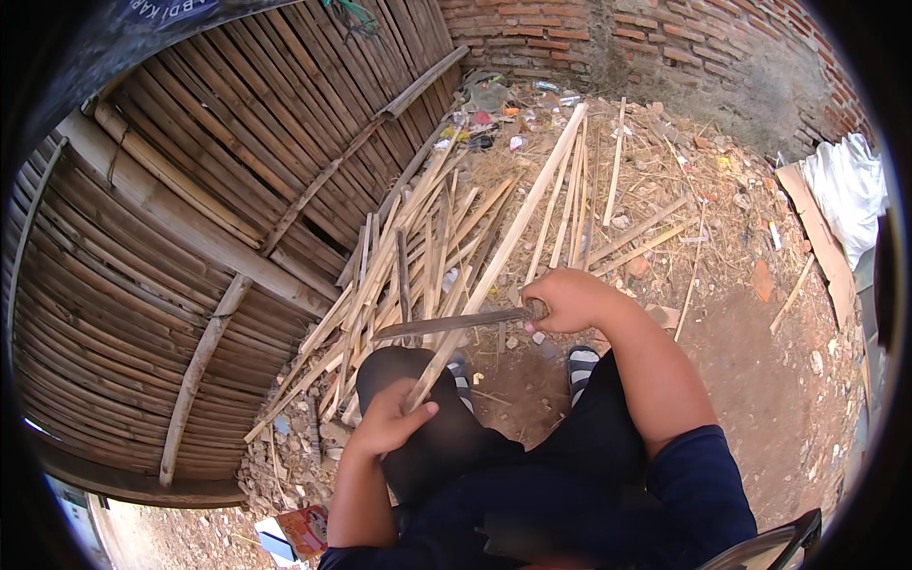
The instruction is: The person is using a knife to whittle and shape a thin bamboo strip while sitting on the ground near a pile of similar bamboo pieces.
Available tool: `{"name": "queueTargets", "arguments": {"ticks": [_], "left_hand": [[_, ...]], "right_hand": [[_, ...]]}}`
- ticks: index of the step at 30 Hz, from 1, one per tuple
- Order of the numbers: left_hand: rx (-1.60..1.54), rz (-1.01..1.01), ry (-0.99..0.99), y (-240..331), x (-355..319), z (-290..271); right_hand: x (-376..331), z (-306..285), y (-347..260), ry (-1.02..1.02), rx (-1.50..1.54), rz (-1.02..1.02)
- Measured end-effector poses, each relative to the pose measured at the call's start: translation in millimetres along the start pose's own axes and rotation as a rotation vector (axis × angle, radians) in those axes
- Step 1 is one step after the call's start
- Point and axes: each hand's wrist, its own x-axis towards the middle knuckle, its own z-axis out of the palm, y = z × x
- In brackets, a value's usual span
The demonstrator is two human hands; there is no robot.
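Note:
My left hand [388, 420] is closed around the near end of a long pale bamboo strip [518, 228], by my left knee. The strip runs away from me, slanting to the right over the littered ground. My right hand [568, 300] grips the handle of a machete [446, 323] with a dark, worn blade. Its blade points left and lies across the strip a little beyond my left hand. Whether the edge touches the strip, I cannot tell. Many loose strips [380, 275] lie in a heap beyond and left of my left knee.
A slatted bamboo wall [190, 171] rises close on the left, and a brick wall [560, 43] stands at the back. Litter and straw [503, 114] cover the far ground. At right are a brown board [819, 242] and a white plastic sheet [845, 190].

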Motion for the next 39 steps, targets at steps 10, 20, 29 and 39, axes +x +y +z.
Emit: {"name": "queueTargets", "arguments": {"ticks": [10,20,29,39], "left_hand": [[-0.002,-0.019,0.006,3.4,1.4,2.4],[-0.039,-0.011,0.012,2.5,-1.4,1.3],[0.006,-0.006,0.013,3.7,2.0,2.5],[-0.057,0.121,0.005,-9.0,5.4,6.5]], "right_hand": [[-17.2,-23.9,40.7,0.242,0.148,0.445],[1.5,1.7,-6.8,-0.043,0.022,0.028],[-19.5,-28.6,44.1,0.262,0.167,0.471],[-2.2,-0.6,-1.2,-0.072,0.031,0.113]]}}
